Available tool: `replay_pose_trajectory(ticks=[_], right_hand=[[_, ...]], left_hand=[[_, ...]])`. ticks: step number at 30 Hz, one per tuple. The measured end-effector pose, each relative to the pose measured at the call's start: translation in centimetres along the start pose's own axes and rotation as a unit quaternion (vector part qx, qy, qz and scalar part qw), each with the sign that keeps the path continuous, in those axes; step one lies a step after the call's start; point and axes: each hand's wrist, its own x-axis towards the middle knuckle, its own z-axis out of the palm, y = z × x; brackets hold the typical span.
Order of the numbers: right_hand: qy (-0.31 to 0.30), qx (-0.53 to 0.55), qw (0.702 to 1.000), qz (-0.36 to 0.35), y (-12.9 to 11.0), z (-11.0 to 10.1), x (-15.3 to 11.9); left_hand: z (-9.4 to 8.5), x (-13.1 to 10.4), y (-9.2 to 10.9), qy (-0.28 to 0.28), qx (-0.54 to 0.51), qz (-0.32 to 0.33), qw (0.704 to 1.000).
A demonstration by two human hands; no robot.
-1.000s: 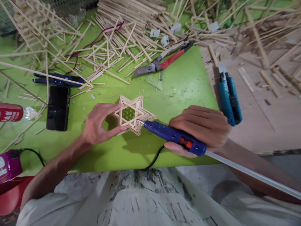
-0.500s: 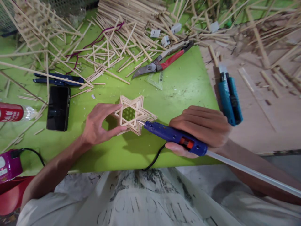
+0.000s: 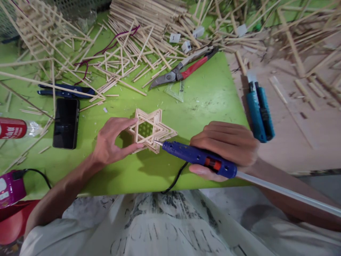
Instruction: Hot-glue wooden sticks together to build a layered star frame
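Note:
A layered star made of thin wooden sticks (image 3: 160, 128) stands over the green tabletop (image 3: 210, 103). My left hand (image 3: 113, 139) grips its left side between thumb and index finger. My right hand (image 3: 225, 147) is wrapped round a blue glue gun (image 3: 183, 151), whose metal tip points left at the star's lower inner edge. Whether the tip touches the wood I cannot tell. A long translucent glue stick (image 3: 287, 195) runs out of the gun's back end, over my right forearm.
Red-handled pruning shears (image 3: 177, 73), a clear triangle ruler (image 3: 176, 92) and many loose sticks (image 3: 122, 64) lie beyond the star. At left are a phone (image 3: 66, 122) and bottle (image 3: 13, 128); at right, teal cutters (image 3: 259, 113). A black cord (image 3: 177, 177) crosses the front edge.
The glue gun's tip has shifted slightly left and toward me along the star's lower part. My left hand and the star have barely moved.

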Motion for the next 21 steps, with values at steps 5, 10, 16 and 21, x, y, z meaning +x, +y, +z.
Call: replay_pose_trajectory(ticks=[5,10,16,21], right_hand=[[-0.004,0.004,1.0,-0.006,0.1,-0.1,0.0],[-0.012,0.027,0.999,-0.014,0.0,0.1,0.2],[0.0,0.008,1.0,-0.01,0.2,-0.3,0.1],[0.001,0.035,0.999,0.023,0.4,-1.0,-0.1]], left_hand=[[0.0,-0.1,-0.1,0.001,-0.005,0.001,1.0],[0.0,-0.1,-0.1,-0.002,-0.001,-0.004,1.0],[0.0,-0.1,-0.1,0.003,-0.008,-0.006,1.0],[0.0,-0.2,-0.2,0.005,-0.012,-0.004,1.0]])
